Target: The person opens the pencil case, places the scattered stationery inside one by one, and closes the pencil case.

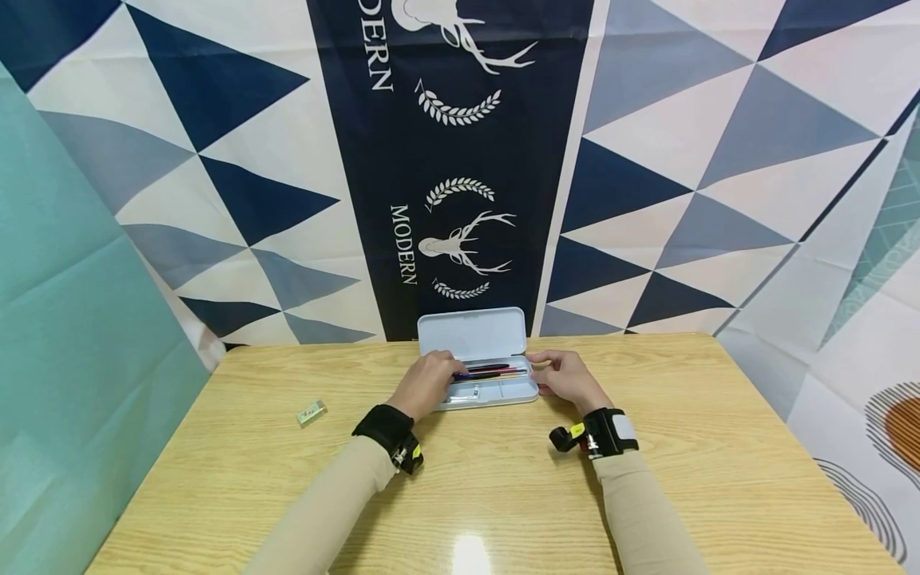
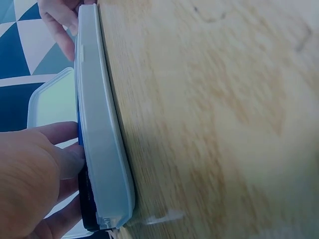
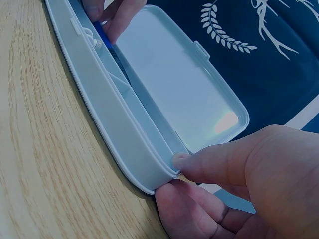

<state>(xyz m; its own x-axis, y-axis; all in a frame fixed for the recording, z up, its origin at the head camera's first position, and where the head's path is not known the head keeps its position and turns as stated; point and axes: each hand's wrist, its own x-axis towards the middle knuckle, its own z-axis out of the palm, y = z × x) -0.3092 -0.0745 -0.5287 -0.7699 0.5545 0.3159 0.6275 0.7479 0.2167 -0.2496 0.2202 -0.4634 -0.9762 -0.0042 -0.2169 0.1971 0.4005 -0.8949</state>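
Observation:
A pale blue pencil case (image 1: 496,391) lies on the table with its lid (image 1: 472,334) raised at the back. Several pens and pencils (image 1: 496,372) lie along its rear compartment, and a small white item (image 3: 93,40) is in the front one. At the case's left end, my left hand (image 1: 427,381) pinches a blue pen (image 3: 103,36) between thumb and fingers; part of the pen is hidden. My right hand (image 1: 570,378) grips the right end of the case, its thumb on the rim and its fingers against the outer wall.
A small green-and-white block (image 1: 311,413), like an eraser, lies left of the case on the wooden table (image 1: 489,479). Right behind the raised lid hangs a patterned cloth (image 1: 474,160), and a teal cloth (image 1: 72,335) borders the left side.

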